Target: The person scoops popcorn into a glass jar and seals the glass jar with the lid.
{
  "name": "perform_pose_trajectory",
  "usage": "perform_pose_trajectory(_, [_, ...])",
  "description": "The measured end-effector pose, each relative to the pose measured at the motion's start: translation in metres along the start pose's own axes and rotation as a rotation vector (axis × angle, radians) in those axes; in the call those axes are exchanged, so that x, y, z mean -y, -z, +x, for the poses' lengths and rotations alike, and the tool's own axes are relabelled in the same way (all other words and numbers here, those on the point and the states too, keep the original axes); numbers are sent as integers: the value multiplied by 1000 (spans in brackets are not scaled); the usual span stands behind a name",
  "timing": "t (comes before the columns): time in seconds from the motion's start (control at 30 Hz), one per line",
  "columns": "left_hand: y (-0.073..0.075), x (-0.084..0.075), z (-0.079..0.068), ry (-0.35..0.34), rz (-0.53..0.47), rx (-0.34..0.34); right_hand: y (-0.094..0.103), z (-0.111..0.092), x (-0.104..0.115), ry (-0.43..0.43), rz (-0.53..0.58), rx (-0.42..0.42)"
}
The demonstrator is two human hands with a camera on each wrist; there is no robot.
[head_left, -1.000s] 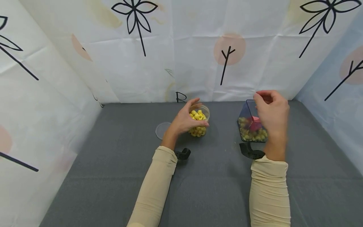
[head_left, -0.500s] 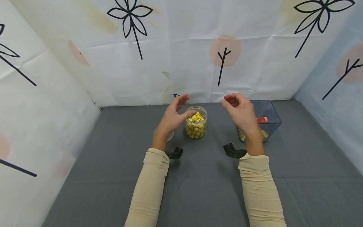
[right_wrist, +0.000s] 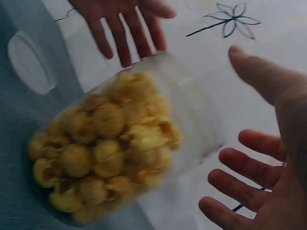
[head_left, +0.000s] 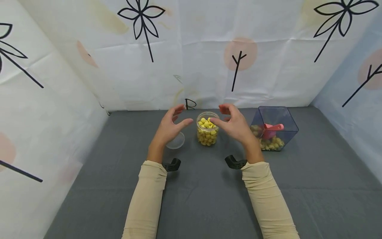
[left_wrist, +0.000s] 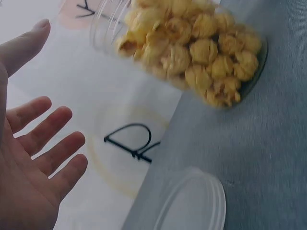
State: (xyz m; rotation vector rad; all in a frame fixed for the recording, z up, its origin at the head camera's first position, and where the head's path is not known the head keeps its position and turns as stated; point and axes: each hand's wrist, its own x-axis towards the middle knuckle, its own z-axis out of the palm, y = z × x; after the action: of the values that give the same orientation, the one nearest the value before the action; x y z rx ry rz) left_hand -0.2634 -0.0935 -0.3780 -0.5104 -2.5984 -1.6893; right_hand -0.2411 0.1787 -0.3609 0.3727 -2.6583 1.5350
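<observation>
A clear jar (head_left: 207, 135) of yellow popcorn stands uncovered on the grey table. My left hand (head_left: 167, 127) hovers to its left with fingers spread, apart from the jar and partly over the clear round lid (head_left: 176, 141). On the other side, my right hand (head_left: 237, 127) is close to the jar, fingers loosely extended and holding nothing. In the left wrist view, a gap shows between the fingers and the popcorn (left_wrist: 204, 50). The right wrist view shows the jar (right_wrist: 110, 148) between both hands.
A bluish transparent bin (head_left: 279, 120) stands at the right, with popcorn (head_left: 273, 143) at its bottom and a pink scoop (head_left: 270, 130) inside. A white printed cloth (head_left: 203, 73) hangs behind the grey table (head_left: 203, 199).
My left hand has let go of the jar and moved left, uncovering the lid. My right hand has come left from the bin to beside the jar. The scoop lies in the bin.
</observation>
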Motion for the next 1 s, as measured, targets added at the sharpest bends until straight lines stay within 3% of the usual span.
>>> perform_pose_trajectory(0.3, [14, 20, -16, 34, -35, -41, -23, 7, -27, 37, 150, 86])
perform_pose_trajectory(0.47, [19, 28, -16, 49, -36, -49, -31, 10, -37, 33, 249, 132])
perform_pose_trajectory(0.57, [22, 31, -16, 77, -25, -52, -36, 11, -40, 19, 246, 175])
perform_pose_trajectory(0.8, [27, 40, -19, 209, 77, 13, -45, 11, -43, -16, 269, 210])
perform_pose_trajectory(1.0, [33, 51, -23, 269, 83, 113, -46, 10, -45, -52, 218, 230])
